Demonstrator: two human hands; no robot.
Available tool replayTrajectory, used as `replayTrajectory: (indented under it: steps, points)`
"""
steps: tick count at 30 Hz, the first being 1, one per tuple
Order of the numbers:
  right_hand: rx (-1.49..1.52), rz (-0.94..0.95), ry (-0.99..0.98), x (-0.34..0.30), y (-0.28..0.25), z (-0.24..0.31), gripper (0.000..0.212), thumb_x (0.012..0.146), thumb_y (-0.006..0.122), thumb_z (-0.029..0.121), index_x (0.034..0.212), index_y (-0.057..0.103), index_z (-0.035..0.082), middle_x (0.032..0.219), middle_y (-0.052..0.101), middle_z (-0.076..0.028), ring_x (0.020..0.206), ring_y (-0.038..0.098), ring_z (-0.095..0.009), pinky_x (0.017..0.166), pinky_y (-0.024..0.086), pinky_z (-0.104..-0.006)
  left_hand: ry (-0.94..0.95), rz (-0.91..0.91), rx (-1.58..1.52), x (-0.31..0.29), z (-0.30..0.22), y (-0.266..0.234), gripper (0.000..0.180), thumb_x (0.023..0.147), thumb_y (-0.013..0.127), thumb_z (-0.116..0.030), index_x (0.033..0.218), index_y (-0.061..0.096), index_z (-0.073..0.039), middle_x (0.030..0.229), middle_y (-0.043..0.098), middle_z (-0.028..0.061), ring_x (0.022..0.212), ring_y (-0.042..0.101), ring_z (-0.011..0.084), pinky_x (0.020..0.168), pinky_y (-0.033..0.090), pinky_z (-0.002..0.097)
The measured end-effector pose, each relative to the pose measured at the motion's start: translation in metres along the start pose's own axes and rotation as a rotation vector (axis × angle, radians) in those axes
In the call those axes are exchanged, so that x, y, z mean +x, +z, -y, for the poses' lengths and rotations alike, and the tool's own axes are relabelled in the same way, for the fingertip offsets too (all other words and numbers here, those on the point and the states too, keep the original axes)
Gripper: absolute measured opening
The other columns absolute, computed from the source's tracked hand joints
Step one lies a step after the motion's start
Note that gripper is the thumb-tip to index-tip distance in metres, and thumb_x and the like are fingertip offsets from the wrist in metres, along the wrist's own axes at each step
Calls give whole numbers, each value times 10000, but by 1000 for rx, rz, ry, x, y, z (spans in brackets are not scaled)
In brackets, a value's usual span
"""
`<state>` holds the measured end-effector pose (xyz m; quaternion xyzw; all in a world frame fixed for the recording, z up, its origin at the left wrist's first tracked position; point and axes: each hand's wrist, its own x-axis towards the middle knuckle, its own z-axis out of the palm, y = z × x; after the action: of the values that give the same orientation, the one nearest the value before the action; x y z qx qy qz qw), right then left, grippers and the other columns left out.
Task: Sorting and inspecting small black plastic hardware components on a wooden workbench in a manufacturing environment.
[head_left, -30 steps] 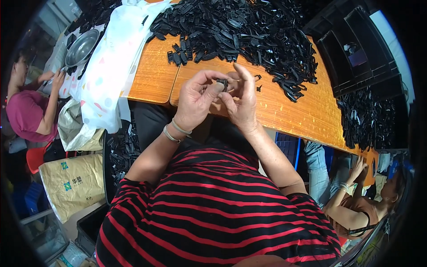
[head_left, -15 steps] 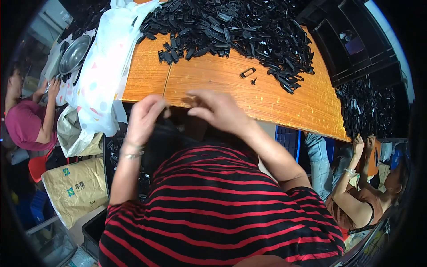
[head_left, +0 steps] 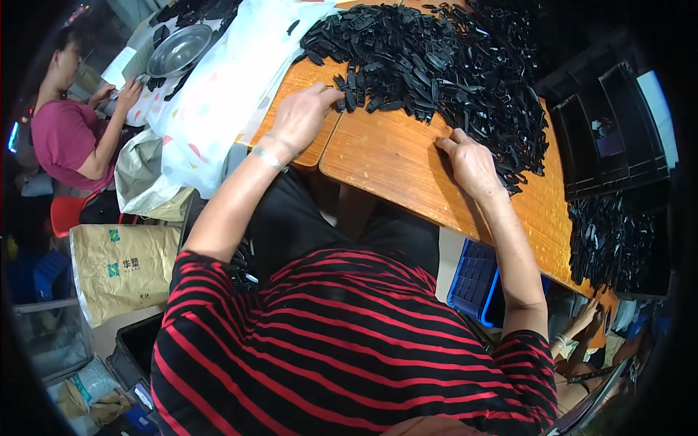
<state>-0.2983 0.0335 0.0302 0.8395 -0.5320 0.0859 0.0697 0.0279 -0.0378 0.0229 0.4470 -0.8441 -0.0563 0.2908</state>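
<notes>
A large heap of black plastic parts (head_left: 414,65) covers the far side of the wooden table (head_left: 385,152). My left hand (head_left: 302,120) reaches over the table to the heap's near left edge. Its fingers are bent closed on a black plastic part (head_left: 339,104) there. Farther right, my right hand (head_left: 471,161) rests low on the tabletop beside the heap. Its fingers are curled together, and whatever they hold is hidden beneath them.
White plastic sheeting (head_left: 211,109) lies left of the heap, with a metal bowl (head_left: 180,51) beyond it. A co-worker in a purple top (head_left: 69,145) sits at left. Black crates (head_left: 611,138) stand at right, and a blue crate (head_left: 472,280) sits under the table edge.
Both hands have moved from the near table edge out over the tabletop and spread apart, left to the heap. The small frame and piece seen loose on the table no longer show. The view has shifted.
</notes>
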Motion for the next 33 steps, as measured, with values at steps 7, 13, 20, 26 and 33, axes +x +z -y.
replayTrajectory:
  steps: [7,13,20,26,33]
  points:
    - [524,-217,167,3,-11,30,180,819,651,18,998,640,35,892,580,-97,750,647,-231,630,530,-314,-21,106,76,22,9,19,222,818,634,-25,1039,640,-51,947,617,138,900,606,358,769,487,438]
    - [633,-151,251,-6,5,51,132,790,714,31,857,602,13,774,608,-86,722,634,-191,600,498,-307,40,52,-7,-1,-4,23,192,815,629,-15,1006,631,-39,922,604,151,895,604,354,761,487,431]
    - [418,-119,105,-7,1,60,194,738,747,50,856,596,25,827,617,-135,812,613,-332,691,491,-408,-58,-40,-127,-11,-17,21,157,831,667,-117,947,629,-18,859,647,165,822,627,358,716,501,413]
    - [271,-6,118,-4,-6,63,207,749,725,65,910,607,10,891,614,-163,861,613,-362,737,500,-442,-295,-24,-45,14,-11,30,258,791,738,-239,854,628,-14,771,650,186,767,640,363,678,498,423]
    - [316,59,158,-1,-6,64,212,761,717,118,907,608,9,897,626,-184,839,620,-380,723,500,-450,-289,93,-30,15,-17,32,255,768,751,-207,848,618,-4,793,648,181,779,632,361,688,496,425]
